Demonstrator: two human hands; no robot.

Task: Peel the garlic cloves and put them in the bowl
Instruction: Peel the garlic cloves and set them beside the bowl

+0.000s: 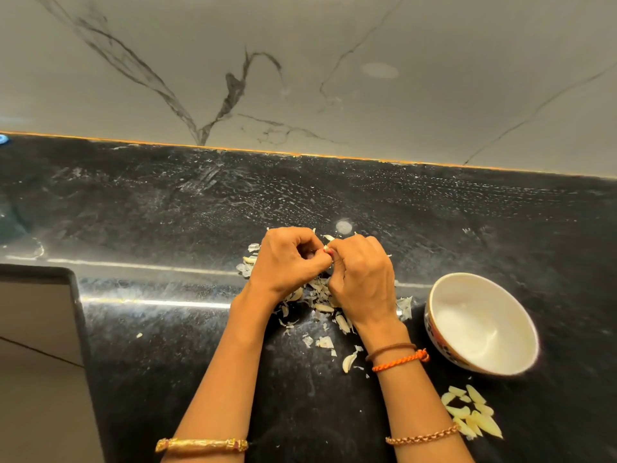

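My left hand [287, 259] and my right hand [362, 279] meet above the black counter, fingers curled, both pinching one small garlic clove [325, 248] that is mostly hidden between the fingertips. Under and around the hands lies a heap of papery garlic skins [320, 295] with a few unpeeled cloves [349, 362] mixed in. A white bowl [480, 324] with a patterned outside stands to the right of my right wrist; its inside looks bare. Several peeled yellow cloves [472, 414] lie in a pile on the counter in front of the bowl.
The black stone counter [167, 345] runs back to a grey marbled wall [300, 78]. Its left edge drops off at a rounded corner [76, 295], with floor below. A stray skin flake [139, 335] lies left of my left forearm.
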